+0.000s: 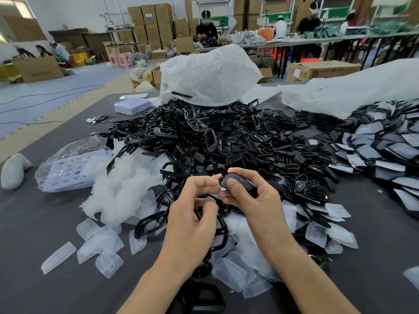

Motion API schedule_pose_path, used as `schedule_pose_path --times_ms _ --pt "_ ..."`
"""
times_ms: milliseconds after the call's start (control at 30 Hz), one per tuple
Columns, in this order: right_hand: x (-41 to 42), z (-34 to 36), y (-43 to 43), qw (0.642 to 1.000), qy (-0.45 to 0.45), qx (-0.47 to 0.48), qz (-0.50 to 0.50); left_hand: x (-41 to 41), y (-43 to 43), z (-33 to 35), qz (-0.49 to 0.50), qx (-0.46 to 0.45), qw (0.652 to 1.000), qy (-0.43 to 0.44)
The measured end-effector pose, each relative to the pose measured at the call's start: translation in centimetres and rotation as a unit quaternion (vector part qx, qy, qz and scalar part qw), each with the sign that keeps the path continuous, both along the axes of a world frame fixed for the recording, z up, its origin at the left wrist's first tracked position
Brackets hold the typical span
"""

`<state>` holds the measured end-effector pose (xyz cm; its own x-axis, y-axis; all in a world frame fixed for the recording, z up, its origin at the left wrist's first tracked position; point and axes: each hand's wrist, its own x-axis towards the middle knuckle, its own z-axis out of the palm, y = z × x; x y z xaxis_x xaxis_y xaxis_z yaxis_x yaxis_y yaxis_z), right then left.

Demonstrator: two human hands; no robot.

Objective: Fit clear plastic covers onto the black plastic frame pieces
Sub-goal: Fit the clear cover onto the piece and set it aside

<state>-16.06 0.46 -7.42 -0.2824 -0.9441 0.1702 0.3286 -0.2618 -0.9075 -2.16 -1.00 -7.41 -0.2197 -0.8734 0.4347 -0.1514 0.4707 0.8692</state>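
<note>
Head: hands (pixel 192 214) (pixel 254 198), frame piece (pixel 244 181) amid pile (pixel 226 137)

No legible text; printed labels (pixel 148 16) on cardboard boxes (pixel 158 26) too blurred.

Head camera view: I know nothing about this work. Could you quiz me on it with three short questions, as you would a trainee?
1. True or false: the right hand grips a black frame piece.
2. Where do the loose clear covers lie? A) on the grey table B) in a cardboard box C) on a chair
3. Fill in: the pile of covered frames lies on the person's ____ side.
Key: 1 true; 2 A; 3 right.
</note>
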Motion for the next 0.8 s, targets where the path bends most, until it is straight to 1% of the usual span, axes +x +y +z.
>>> schedule_pose_path --times_ms 167,267,567,800 --pt "0.25 -0.29 0.07 0.999 0.038 0.004 0.01 -0.34 -0.38 0.1 0.034 0.027 0.999 0.001" --pt "0.39 -0.43 0.13 0.997 0.074 0.001 0.017 -0.48 -0.58 0.1 0.028 0.057 0.998 -0.006" --pt "0.2 -0.67 -0.02 0.99 0.134 -0.006 0.042 -0.17 -0.76 0.37 0.027 0.052 0.998 -0.012" --pt "0.18 -0.99 -0.02 0.988 0.153 0.001 0.036 -0.31 -0.7 0.2 0.027 0.055 0.998 -0.025"
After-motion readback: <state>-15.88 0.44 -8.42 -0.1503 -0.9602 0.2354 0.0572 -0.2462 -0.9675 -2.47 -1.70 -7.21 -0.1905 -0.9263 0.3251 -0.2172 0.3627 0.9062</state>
